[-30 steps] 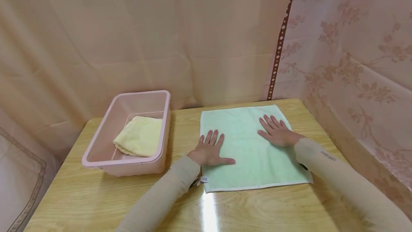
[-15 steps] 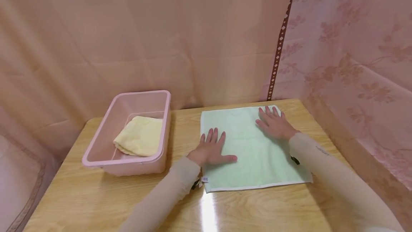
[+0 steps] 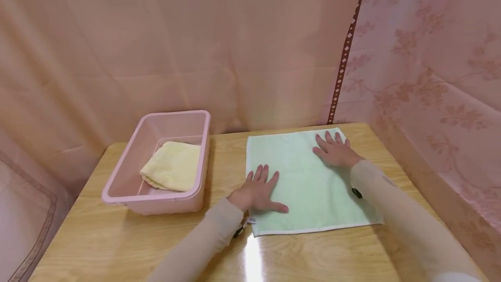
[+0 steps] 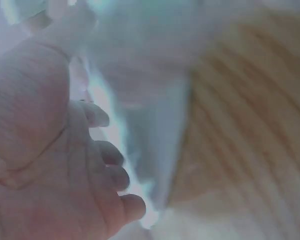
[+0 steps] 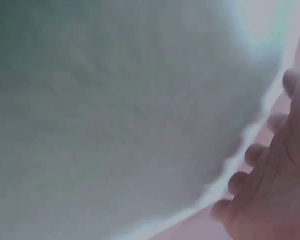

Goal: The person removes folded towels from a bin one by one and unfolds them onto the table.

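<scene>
A pale green towel [image 3: 301, 186] with white hems lies spread flat on the wooden table, a small tag at its near left edge. My left hand [image 3: 258, 193] is over the towel's left edge, fingers spread and thumb pointing right. Near the far right corner, my right hand [image 3: 334, 149] is laid palm down with its fingers stretched out. The left wrist view has the left palm [image 4: 35, 135] beside blurred cloth and wood. In the right wrist view, the towel [image 5: 115, 110] fills most of the picture beside the right hand [image 5: 275, 190].
Left of the towel stands a pink plastic basin [image 3: 168, 206] with a folded yellow towel [image 3: 172, 166] inside. The wooden table [image 3: 117, 247] backs onto a beige curtain [image 3: 156, 47]; a floral curtain [image 3: 438, 99] hangs along the right side.
My right hand has slid away from me toward the towel's far right corner. The left hand has shifted slightly toward me along the left edge. The towel stays spread.
</scene>
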